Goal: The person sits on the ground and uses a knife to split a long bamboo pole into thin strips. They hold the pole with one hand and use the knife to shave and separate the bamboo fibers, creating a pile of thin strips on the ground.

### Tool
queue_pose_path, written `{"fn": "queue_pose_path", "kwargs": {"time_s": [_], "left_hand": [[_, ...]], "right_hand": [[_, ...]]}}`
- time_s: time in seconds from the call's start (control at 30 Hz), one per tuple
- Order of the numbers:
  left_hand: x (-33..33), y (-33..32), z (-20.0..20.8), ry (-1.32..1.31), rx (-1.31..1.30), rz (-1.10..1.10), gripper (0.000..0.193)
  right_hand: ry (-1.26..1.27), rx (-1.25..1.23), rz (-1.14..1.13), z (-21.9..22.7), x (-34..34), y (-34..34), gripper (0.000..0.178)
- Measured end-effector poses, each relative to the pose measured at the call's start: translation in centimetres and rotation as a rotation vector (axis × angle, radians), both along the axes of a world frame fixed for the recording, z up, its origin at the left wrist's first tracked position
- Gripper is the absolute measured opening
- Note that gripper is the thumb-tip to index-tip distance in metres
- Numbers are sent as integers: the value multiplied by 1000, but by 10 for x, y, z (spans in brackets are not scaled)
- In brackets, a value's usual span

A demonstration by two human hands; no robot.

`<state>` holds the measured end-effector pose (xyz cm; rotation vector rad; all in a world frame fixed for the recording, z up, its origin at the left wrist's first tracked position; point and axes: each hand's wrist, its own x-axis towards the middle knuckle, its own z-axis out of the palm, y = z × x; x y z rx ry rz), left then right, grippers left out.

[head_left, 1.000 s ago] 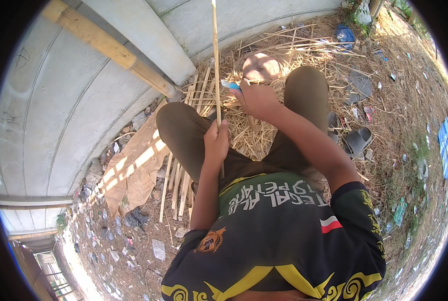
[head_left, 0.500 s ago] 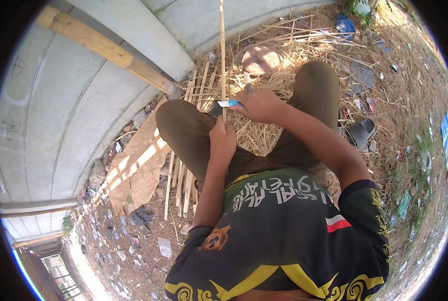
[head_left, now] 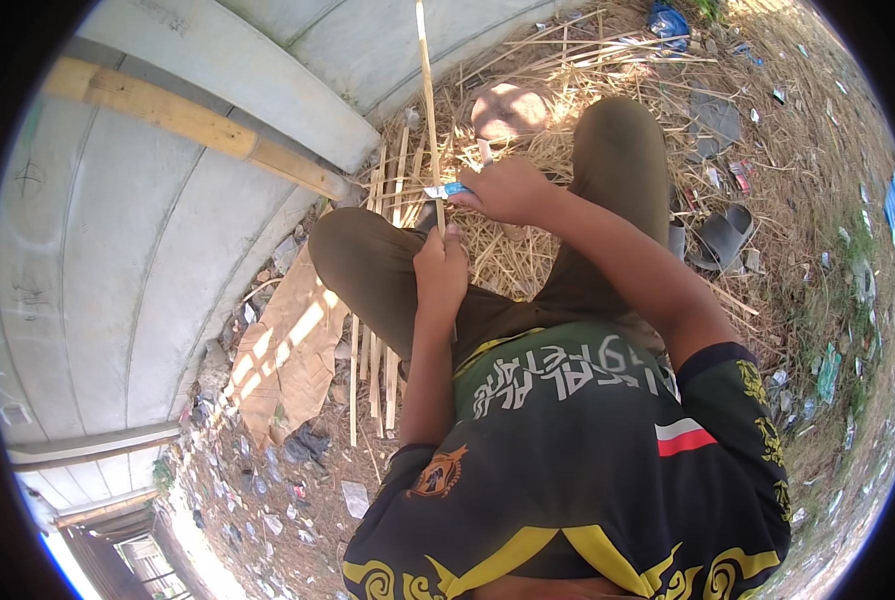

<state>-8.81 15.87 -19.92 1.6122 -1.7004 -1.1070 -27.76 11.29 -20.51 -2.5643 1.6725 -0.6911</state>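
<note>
My left hand (head_left: 441, 272) is closed round the lower end of a long pale bamboo strip (head_left: 430, 110), which stands up and away from me between my knees. My right hand (head_left: 510, 190) grips a knife with a blue part (head_left: 454, 188) and a pale blade laid across the strip just above my left fingers. Most of its handle is hidden by my fingers. Several split bamboo strips (head_left: 401, 165) lie beside and under my left leg. Thin straw-like shavings (head_left: 497, 262) cover the ground between my legs.
A round stone (head_left: 510, 110) lies ahead of my hands. On the left, a bamboo pole (head_left: 167, 110) leans near a concrete wall (head_left: 117, 270), with flattened cardboard (head_left: 285, 350) below. A dark sandal (head_left: 722, 238) and a blue bag (head_left: 667, 25) lie on the right among litter.
The strip's far end tilts a little more to the left. The knife and right hand have shifted slightly left in view, still against the strip. The whole view has turned slightly.
</note>
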Motion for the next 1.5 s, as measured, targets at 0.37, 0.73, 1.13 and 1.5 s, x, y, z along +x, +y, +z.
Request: {"fn": "queue_pose_path", "kwargs": {"time_s": [0.37,0.73,1.13,1.5], "left_hand": [[-4,11,12,-154,-18,-82,37],[4,11,-8,13,66,-66,36],[2,11,-7,52,64,-61,35],[-2,16,-3,-24,5,-108,36]], "right_hand": [[-140,19,-401,4,-24,-28,47],[-243,194,-170,20,-20,-1,55],[-75,182,-115,4,-11,6,53],[-120,117,-411,-1,-39,-32,48]]}}
